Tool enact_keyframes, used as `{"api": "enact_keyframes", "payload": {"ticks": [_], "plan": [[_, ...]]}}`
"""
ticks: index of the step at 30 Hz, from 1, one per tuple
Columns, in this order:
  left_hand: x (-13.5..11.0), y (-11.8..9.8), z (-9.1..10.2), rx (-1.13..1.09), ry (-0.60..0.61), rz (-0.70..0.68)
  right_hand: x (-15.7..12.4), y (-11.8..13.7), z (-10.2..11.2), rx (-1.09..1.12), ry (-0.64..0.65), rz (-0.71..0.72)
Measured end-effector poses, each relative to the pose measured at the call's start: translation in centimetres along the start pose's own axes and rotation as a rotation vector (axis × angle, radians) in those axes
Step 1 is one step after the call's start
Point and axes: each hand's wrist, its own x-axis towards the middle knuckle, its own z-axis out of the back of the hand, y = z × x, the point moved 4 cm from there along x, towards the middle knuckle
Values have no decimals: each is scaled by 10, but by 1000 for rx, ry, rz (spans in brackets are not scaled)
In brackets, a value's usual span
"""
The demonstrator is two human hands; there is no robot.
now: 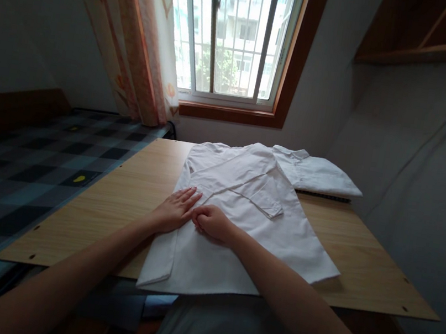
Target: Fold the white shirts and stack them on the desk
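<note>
A white shirt (241, 214) lies partly folded on a wooden board (118, 196), its hem hanging over the near edge. My left hand (177, 209) rests flat on the shirt's left side, fingers stretched out and together. Just to its right, my right hand (210, 222) is curled, its fingertips pinching a fold of the shirt's cloth. A sleeve is folded across the shirt's middle.
A second white shirt (316, 172), folded, sits at the far right of the board on a dark thin object. A bed with a dark checked cover (26, 165) is on the left. Behind are a window (230, 34), a patterned curtain (137, 37) and grey walls.
</note>
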Motion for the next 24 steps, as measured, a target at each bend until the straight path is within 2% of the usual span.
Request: {"api": "enact_keyframes", "payload": {"ticks": [3, 6, 11, 15, 17, 19, 21, 24], "plan": [[1, -2, 2, 14, 16, 3, 0, 12, 9, -141, 43, 37], [1, -4, 5, 29, 48, 39, -2, 32, 36, -339, 13, 71], [3, -3, 9, 40, 131, 80, -34, 52, 123, -774, -287, 10], [18, -9, 18, 27, 95, 87, -86, 41, 200, -1054, -545, -206], [35, -24, 25, 23, 45, 41, -112, 33, 230, -1151, -647, -326], [58, -49, 28, 21, 27, -26, -132, 25, 250, -1197, -710, -435], [84, -80, 29, 14, 34, -101, -144, 19, 258, -1193, -705, -529], [122, -131, 23, -18, 38, -196, -149, 11, 258, -1154, -620, -603]]}}
